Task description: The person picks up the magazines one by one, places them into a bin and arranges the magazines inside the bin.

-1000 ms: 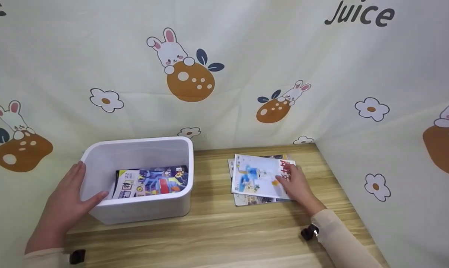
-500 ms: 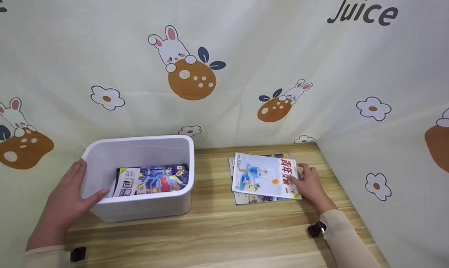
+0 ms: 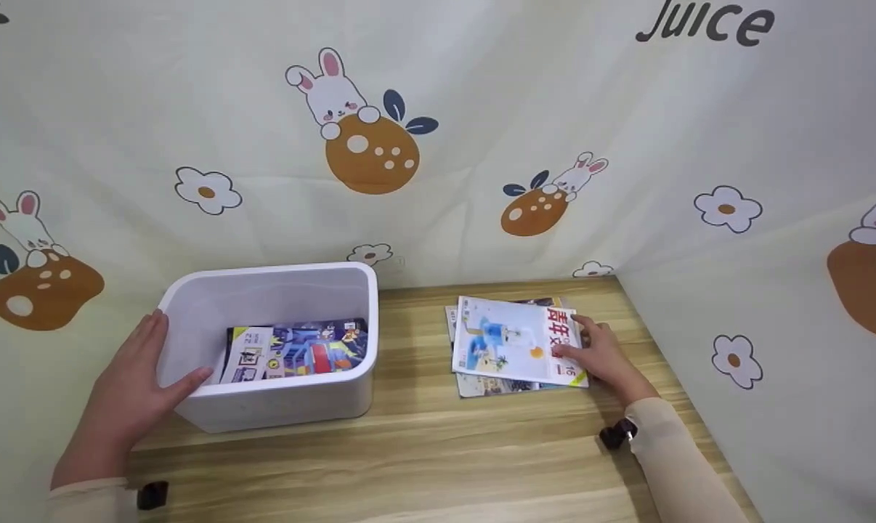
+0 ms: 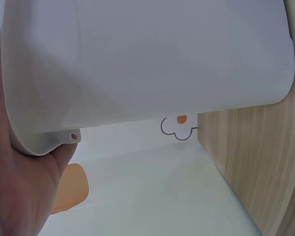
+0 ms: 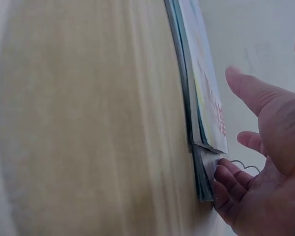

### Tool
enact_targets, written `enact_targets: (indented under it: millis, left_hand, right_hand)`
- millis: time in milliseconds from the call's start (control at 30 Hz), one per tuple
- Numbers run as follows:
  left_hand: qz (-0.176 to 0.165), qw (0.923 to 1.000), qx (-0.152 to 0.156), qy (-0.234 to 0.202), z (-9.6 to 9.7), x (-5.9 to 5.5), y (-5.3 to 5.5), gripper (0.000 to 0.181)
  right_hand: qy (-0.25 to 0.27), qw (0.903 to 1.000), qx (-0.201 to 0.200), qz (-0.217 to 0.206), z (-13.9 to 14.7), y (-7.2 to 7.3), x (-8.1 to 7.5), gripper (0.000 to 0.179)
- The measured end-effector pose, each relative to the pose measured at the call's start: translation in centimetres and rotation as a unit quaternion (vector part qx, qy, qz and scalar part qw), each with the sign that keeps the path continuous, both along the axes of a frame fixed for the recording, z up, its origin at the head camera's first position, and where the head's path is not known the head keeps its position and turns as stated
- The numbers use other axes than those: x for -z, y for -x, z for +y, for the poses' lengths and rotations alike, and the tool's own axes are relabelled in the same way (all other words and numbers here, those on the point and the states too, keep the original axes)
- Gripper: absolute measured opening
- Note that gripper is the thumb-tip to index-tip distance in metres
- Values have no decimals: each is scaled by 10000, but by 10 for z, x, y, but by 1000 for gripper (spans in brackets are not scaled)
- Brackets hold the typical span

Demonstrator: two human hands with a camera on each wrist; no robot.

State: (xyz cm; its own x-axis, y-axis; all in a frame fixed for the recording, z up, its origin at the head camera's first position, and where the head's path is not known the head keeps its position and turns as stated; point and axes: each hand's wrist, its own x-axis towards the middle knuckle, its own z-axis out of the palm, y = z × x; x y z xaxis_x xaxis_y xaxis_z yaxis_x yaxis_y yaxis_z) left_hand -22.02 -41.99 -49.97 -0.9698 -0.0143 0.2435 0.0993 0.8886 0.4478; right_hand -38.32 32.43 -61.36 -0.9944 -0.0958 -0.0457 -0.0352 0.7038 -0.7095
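Note:
A white plastic storage bin (image 3: 285, 403) stands at the left of the table in the head view. My left hand (image 3: 129, 388) holds its left front corner, thumb over the rim and fingers along the outer side. The left wrist view shows the bin's wall (image 4: 152, 59) against the palm. Several magazines (image 3: 314, 352) lie inside the bin. To the right, a magazine with a white cover (image 3: 511, 341) and red characters tops a small stack. My right hand (image 3: 605, 356) is at its right edge. In the right wrist view the thumb is raised off the cover and the lower fingers (image 5: 228, 179) touch the stack's edge.
The wood-grain table (image 3: 409, 465) runs beneath everything. A printed cloth (image 3: 467, 123) with rabbits and flowers hangs behind and at both sides, close to the bin's back. Another magazine (image 3: 474, 388) sticks out under the white one.
My right hand has drawn back to the right from over the white magazine to its right edge, uncovering the red title. My left hand and the bin stay in place.

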Motion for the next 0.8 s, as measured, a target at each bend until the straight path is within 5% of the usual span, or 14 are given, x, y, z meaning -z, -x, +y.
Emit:
enact_targets:
  millis: [333,600,800]
  left_hand:
    - [-122,9999,-45,32,1,0,1,117]
    - [-159,9998,-73,16,0,2,1,117]
    - [-129,9999,-72,9,1,2,1,117]
  right_hand:
    - [-105,9976,-171,-656,-4,1,-11,109]
    - [-753,9961,-303,-359,-8,6,-7,116]
    - [-681,9969,-228,-306,-10,5,-7,114]
